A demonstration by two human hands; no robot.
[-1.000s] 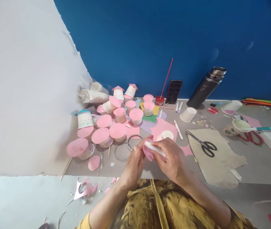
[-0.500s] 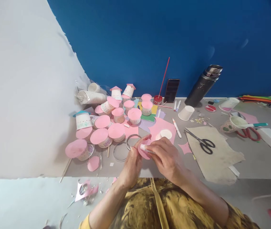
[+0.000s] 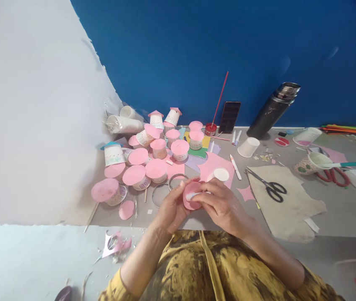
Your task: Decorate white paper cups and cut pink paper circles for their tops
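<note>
My left hand point(image 3: 171, 209) holds a pink paper disc point(image 3: 190, 201) by its left edge, just above the grey table point(image 3: 337, 209). My right hand point(image 3: 223, 205) grips a white glue stick point(image 3: 193, 195) and presses its tip against the face of the disc. Both hands meet over the table's near edge. Behind them a white paper cup point(image 3: 220, 174) stands on a pink paper sheet point(image 3: 213, 162). Two metal rings point(image 3: 165, 190) lie just left of my hands.
Several pink-topped paper cups point(image 3: 140, 167) crowd the left of the table beside a white board point(image 3: 34, 117). Black scissors point(image 3: 270, 186) lie on a beige cloth point(image 3: 291, 205) at right. Farther back stand a dark flask point(image 3: 273, 109), a phone point(image 3: 230, 117) and a mug point(image 3: 309, 164).
The glue stick has slid left across the disc, and the disc now faces up more. Both hands have drawn slightly closer together.
</note>
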